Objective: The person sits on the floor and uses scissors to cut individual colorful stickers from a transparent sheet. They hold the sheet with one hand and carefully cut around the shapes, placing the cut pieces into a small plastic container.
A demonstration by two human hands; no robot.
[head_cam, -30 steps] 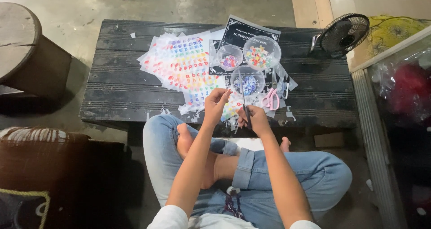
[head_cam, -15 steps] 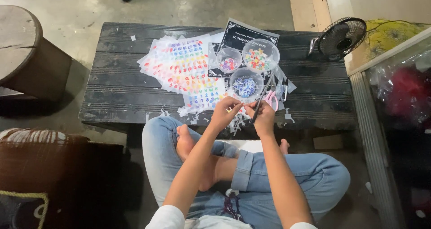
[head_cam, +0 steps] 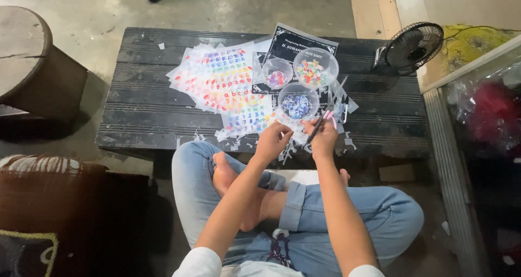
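We find our left hand [head_cam: 273, 140] pinched on something too small to identify and our right hand [head_cam: 324, 137] closed around a dark slim tool [head_cam: 317, 127], both at the near edge of the low dark slatted table [head_cam: 135, 114], just before the nearest clear bowl [head_cam: 298, 102]. We judge the work partly done: sticker sheets [head_cam: 225, 87] remain largely full, three bowls hold coloured pieces, and paper scraps litter the edge. Bare concrete floor; small fan [head_cam: 412, 44] at the table's right end.

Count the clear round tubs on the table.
3. A small tub of purple bits at the back left, a bigger tub of mixed coloured bits at the back right, and a tub of blue bits in front, nearest the hands. None looks hidden.
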